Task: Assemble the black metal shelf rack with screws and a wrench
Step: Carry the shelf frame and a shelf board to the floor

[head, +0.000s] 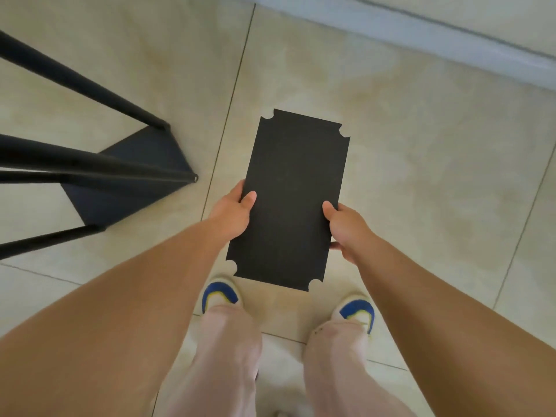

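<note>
Partly hidden, the fingers of both hands sit under the black shelf panel point(290, 200), so only the thumbs show on its top face. The left hand point(233, 213) grips the panel's left long edge, thumb pressed flat on top; the right hand point(346, 228) grips the right long edge the same way, with a fingertip or two peeking out below the edge. The panel is held flat above the tiled floor point(421, 182), in front of the person's body, its near end over the blue-and-white shoes point(221, 293). All four corners carry round notches, and all four are visible. To the left stands the black rack frame point(126, 173): its poles run out of the picture at the left edge, so their far ends cannot be seen, and they meet a dark base shelf near the floor. The frame stands apart from the held panel, with a strip of bare tile and a grout line between them. Beyond the panel's far end the floor lies open up to a pale baseboard point(421, 34) along the top right
</note>
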